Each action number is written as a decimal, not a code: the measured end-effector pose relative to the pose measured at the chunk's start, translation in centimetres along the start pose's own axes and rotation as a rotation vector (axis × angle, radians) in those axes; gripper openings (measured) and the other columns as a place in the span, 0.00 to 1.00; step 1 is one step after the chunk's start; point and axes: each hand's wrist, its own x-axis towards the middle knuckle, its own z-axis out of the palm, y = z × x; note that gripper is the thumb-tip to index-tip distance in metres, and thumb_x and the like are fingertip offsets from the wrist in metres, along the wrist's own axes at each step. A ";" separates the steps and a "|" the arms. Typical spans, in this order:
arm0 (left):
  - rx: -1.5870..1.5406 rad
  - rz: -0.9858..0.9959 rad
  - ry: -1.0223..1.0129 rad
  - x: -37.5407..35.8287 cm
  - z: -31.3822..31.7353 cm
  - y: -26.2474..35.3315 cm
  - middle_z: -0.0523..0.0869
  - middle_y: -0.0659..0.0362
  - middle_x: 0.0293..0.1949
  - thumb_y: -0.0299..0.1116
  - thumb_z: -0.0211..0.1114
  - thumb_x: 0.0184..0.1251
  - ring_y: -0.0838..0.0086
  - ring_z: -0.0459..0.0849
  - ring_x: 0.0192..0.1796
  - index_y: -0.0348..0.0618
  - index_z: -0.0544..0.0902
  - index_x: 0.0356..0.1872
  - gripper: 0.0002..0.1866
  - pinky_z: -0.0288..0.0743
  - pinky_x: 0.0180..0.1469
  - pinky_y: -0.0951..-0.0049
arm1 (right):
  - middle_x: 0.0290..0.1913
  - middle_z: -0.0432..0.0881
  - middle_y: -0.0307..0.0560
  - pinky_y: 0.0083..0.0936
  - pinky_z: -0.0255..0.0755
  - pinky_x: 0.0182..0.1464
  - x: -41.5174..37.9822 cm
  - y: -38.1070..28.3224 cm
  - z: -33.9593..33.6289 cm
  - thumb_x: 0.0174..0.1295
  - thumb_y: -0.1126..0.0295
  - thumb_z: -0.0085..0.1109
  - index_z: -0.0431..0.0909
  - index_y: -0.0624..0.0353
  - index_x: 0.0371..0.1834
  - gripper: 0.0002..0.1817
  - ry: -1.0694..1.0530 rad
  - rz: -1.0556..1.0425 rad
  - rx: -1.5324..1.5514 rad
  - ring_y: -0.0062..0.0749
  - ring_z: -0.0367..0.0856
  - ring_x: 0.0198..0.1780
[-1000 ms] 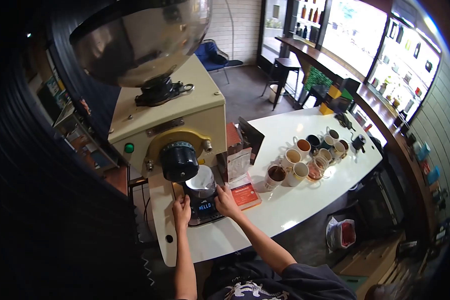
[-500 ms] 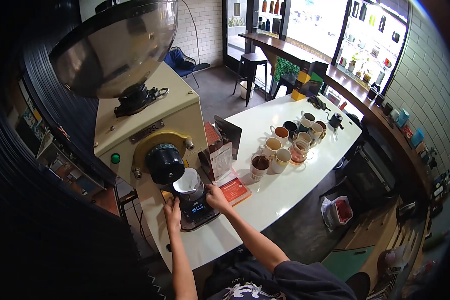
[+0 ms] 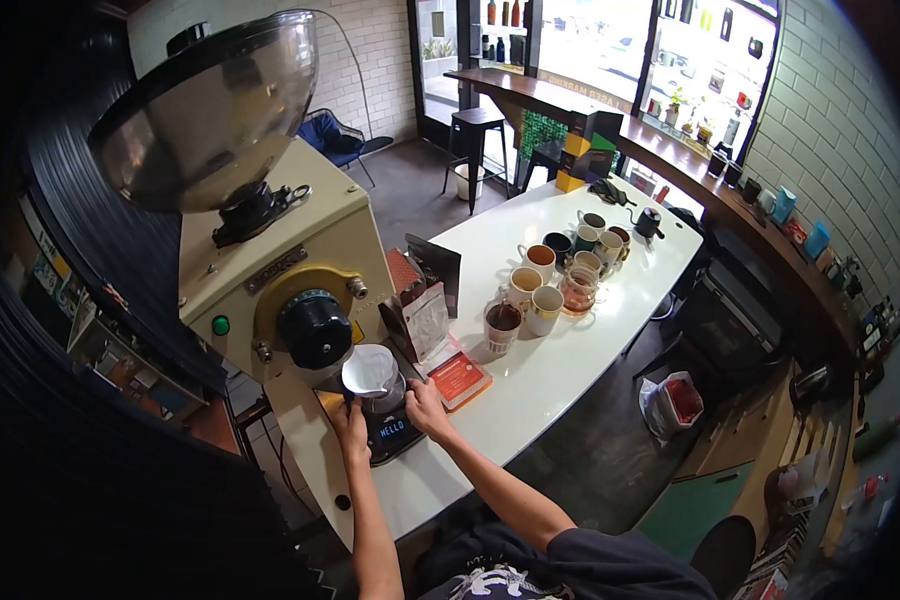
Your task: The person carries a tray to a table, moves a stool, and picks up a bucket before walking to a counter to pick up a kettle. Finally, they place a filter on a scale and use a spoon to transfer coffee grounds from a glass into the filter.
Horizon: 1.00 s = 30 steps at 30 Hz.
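Right now the left hand [image 3: 351, 430] is closed on the left edge of the black scale [image 3: 386, 442], and the right hand [image 3: 427, 408] grips its right edge. The scale rests on the white table [image 3: 550, 390], just in front of the cream grinder [image 3: 315, 240]. On it stands a glass server [image 3: 386, 402] topped by a white filter [image 3: 368, 370]. Fingertips are partly hidden, so whether any touch the glass, I can't tell. The display [image 3: 392, 427] reads HELLO.

Watching remotely, I see a dark shirt [image 3: 630, 572] with a white print [image 3: 500, 583] on its front, its short right sleeve [image 3: 582, 550] ending above a bare forearm [image 3: 485, 468].
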 end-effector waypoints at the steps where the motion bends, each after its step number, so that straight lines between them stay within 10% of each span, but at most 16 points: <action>1: 0.002 0.004 -0.011 0.2 0.0 -0.4 0.83 0.53 0.38 0.37 0.57 0.71 0.73 0.78 0.41 0.27 0.78 0.44 0.18 0.71 0.47 0.71 | 0.48 0.70 0.70 0.42 0.64 0.62 -0.2 0.3 0.2 0.61 0.69 0.44 0.75 0.73 0.54 0.22 0.051 -0.034 0.012 0.60 0.70 0.54; 18: 0.025 -0.063 0.028 -4.0 3.7 -1.3 0.82 0.56 0.45 0.33 0.57 0.71 0.77 0.79 0.45 0.29 0.76 0.50 0.16 0.72 0.49 0.73 | 0.48 0.65 0.66 0.39 0.62 0.63 -4.9 0.4 -5.7 0.56 0.77 0.44 0.57 0.70 0.71 0.34 0.097 -0.142 0.027 0.56 0.69 0.52; 30: 0.436 -0.021 -0.122 -9.3 12.0 -3.7 0.68 0.34 0.62 0.49 0.65 0.64 0.47 0.67 0.66 0.22 0.69 0.62 0.38 0.59 0.68 0.59 | 0.42 0.65 0.61 0.35 0.64 0.59 -7.6 3.3 -15.4 0.51 0.79 0.42 0.62 0.67 0.69 0.35 0.148 -0.033 -0.041 0.50 0.67 0.46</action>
